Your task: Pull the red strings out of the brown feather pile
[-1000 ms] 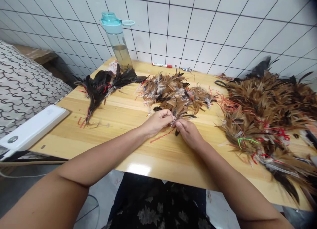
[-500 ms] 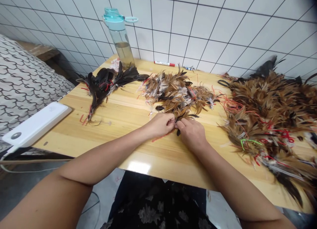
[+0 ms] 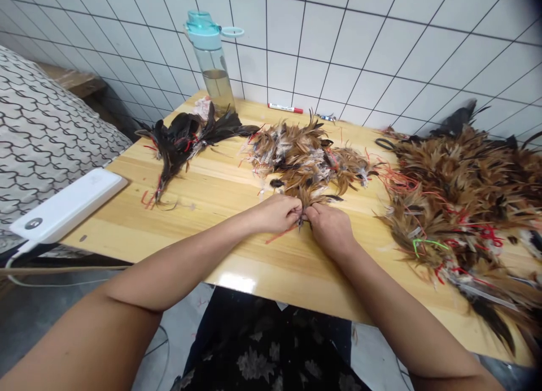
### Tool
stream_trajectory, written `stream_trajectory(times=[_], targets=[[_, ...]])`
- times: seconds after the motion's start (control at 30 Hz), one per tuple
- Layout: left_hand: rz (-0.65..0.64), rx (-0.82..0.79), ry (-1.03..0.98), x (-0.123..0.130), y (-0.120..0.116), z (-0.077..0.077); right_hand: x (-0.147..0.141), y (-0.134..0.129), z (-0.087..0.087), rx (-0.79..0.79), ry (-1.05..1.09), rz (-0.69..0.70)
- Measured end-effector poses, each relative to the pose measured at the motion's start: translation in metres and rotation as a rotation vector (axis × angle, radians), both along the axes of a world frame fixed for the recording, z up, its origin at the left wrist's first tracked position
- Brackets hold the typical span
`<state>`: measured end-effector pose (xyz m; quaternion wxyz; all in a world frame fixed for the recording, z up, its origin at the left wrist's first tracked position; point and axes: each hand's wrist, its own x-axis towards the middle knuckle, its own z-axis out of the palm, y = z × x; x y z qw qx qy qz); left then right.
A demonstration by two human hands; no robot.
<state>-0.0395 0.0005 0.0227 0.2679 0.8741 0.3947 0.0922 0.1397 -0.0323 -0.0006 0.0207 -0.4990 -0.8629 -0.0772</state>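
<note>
My left hand [image 3: 284, 211] and my right hand [image 3: 331, 226] meet at the middle of the wooden table, their fingertips pinched round the lower end of a small brown feather bundle [image 3: 308, 198]. The bundle's feathers fan out away from me, against a pile of brown feathers [image 3: 296, 148] with white fluff. A red string [image 3: 277, 236] trails left from under my left hand. Which strands each fingertip grips is hidden.
Black feathers [image 3: 169, 154] lie at the left, near a bottle [image 3: 215, 69] and a white power bank [image 3: 70, 203]. A red marker [image 3: 285, 108] lies by the tiled wall. A large brown feather heap [image 3: 457, 176] with red strings covers the right side.
The view has shifted slightly. My hands remain pinched at the bundle, with a small change in finger position, and more of the bundle's lower end shows between them.
</note>
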Motion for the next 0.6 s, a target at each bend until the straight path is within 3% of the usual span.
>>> stream_trajectory(times=[0.2, 0.33, 0.47, 0.6], targets=[[-0.066, 0.286, -0.04, -0.005, 0.004, -0.018, -0.001, -0.002, 0.0, 0.025, -0.027, 0.07], [-0.016, 0.496, 0.035, -0.004, -0.002, -0.013, -0.003, -0.003, 0.004, 0.01, -0.054, 0.091], [-0.008, 0.442, 0.072, -0.001, -0.009, -0.008, -0.006, -0.004, 0.006, -0.04, -0.05, 0.075], [0.027, 0.317, -0.119, 0.001, -0.008, -0.016, -0.005, -0.003, 0.003, -0.085, -0.032, 0.012]])
